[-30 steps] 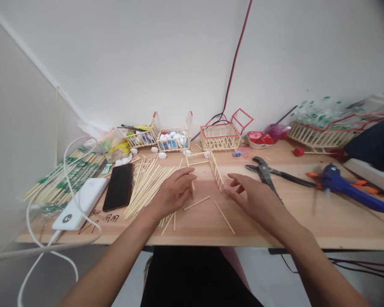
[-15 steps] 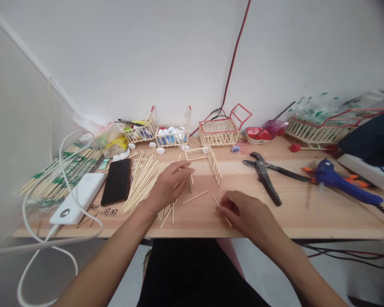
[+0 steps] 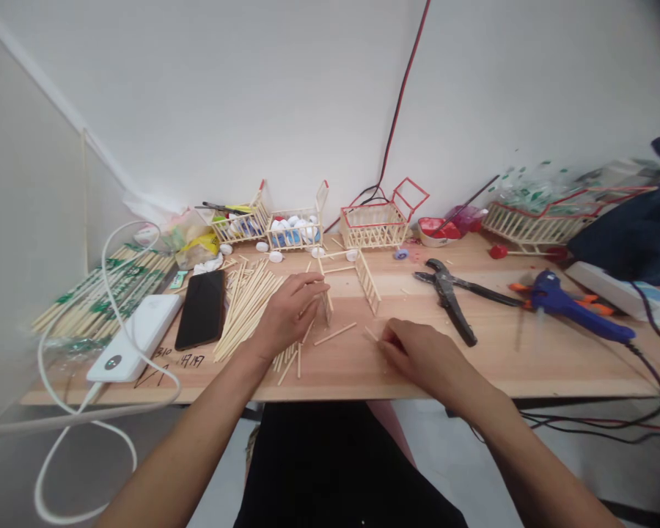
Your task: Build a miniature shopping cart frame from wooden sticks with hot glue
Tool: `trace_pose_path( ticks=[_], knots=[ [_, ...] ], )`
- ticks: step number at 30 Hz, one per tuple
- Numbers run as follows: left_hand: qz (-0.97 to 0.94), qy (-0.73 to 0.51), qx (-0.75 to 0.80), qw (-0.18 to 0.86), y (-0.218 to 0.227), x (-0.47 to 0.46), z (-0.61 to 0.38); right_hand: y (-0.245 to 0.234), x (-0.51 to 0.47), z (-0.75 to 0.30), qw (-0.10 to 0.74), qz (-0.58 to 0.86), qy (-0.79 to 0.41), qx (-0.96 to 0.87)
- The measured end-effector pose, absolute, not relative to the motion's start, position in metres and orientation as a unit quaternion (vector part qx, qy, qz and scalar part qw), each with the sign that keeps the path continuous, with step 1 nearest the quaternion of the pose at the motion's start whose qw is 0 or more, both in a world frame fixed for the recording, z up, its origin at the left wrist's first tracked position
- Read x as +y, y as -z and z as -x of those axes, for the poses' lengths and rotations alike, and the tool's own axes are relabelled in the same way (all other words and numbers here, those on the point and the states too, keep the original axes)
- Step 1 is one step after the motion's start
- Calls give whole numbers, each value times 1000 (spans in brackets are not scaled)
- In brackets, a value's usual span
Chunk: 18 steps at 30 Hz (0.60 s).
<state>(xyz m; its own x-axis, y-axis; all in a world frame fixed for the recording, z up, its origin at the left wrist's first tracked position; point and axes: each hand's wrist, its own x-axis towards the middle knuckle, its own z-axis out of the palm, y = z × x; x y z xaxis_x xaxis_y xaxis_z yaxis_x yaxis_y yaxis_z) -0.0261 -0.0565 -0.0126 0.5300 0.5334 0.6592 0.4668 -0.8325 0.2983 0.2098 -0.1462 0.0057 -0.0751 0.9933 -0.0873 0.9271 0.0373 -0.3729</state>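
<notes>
A person's two bare hands are at work over a pale wooden table (image 3: pixel 335 381). Near the middle stands an open, three-sided frame of thin, pale wooden sticks (image 3: pixel 368 282), its ladder-like right side upright and its open side facing near.

The left hand (image 3: pixel 289 314) is at the frame's left side, fingers bent over the near end; whether they grip it or only rest there, I cannot tell. The right hand (image 3: pixel 418 353), to the right and nearer, has thumb and fingers pinched on a short, slim wooden stick (image 3: pixel 370 334), whose tip pokes out toward the left. Between the hands, a loose, pale wooden rod (image 3: pixel 335 334) lies flat, slanting.

Left of the left hand spreads a pile of bare wooden sticks (image 3: pixel 250 304), then a black, rectangular smartphone (image 3: pixel 201 309) and a white, oblong power bank (image 3: pixel 135 337) with a white cable. To the right lie black-handled metal pliers (image 3: pixel 448 297) and, farther right, a blue plastic glue gun (image 3: pixel 575 306). Along the far side stands a small, red-rimmed wooden-stick cart (image 3: pixel 377 227).
</notes>
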Motion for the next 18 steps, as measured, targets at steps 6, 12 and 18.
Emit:
trace_pose_path(
  ticks=[6,12,18],
  knots=[
    [-847,-437,302,1,8,-59,29,10,-140,-244,315,648,-218,-659],
    [-855,-449,260,12,-8,-93,14,12,-148,-257,399,617,-272,-621],
    [-931,-270,235,72,11,-134,-32,15,-150,-256,451,619,-251,-592]
  ],
)
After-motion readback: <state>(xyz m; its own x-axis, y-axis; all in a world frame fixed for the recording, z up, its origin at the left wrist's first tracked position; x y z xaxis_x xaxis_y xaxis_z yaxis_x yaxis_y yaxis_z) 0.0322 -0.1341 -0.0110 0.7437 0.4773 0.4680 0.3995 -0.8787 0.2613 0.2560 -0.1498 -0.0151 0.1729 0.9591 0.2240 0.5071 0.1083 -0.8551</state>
